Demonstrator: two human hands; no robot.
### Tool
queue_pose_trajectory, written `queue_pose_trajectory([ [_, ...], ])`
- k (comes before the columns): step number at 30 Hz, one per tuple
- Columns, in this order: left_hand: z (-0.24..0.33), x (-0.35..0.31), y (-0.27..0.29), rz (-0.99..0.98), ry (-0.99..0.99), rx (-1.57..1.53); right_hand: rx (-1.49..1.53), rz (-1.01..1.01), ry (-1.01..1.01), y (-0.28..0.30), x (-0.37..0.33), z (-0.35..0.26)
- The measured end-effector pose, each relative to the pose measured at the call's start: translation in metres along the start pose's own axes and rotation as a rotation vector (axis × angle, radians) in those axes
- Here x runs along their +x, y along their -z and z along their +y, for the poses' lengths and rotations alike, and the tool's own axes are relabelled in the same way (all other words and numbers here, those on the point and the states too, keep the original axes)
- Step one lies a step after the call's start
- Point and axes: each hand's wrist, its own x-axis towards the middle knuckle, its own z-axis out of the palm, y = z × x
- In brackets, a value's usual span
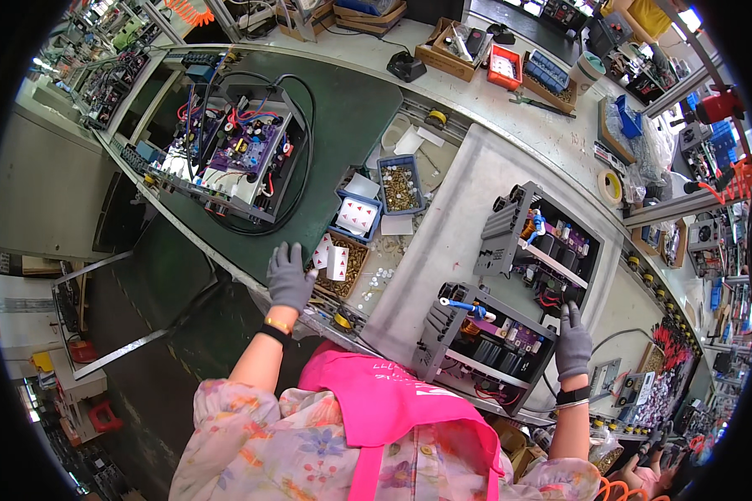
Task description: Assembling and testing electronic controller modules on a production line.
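In the lower right, the right hand (573, 346), fingers straight, flanked a chassis (489, 357); the left hand (290, 280) spread empty fingers; steadying probably wanted flat palms.

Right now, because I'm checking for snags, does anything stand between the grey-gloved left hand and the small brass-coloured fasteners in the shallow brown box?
Partly: white pieces with red triangles sit over some fasteners on the side near the left hand; those to their right lie uncovered.

I'm in an electronics assembly workshop: an opened circuit-board chassis (244, 154) at ten o'clock, a blue bin (383, 185) of screws (402, 187) near one, finned power unit (551, 242) and conveyor rollers (634, 262) at three, coiled orange hose (190, 12) at eleven.
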Motion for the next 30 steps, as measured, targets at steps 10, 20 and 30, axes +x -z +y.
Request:
queue_pose_trajectory([
  [10,0.004,0.039,-0.049,-0.068,0.146,0.32,0.157,-0.388,-0.209,0.042,0.048,-0.021],
  [20,-0.04,0.069,-0.039,-0.072,0.128,0.338,-0.1,-0.156,-0.265,-0.005,0.064,-0.037],
  [30,-0.09,0.104,-0.024,-0.108,0.136,0.303,0.104,-0.235,-0.229,-0.012,0.061,-0.027],
])
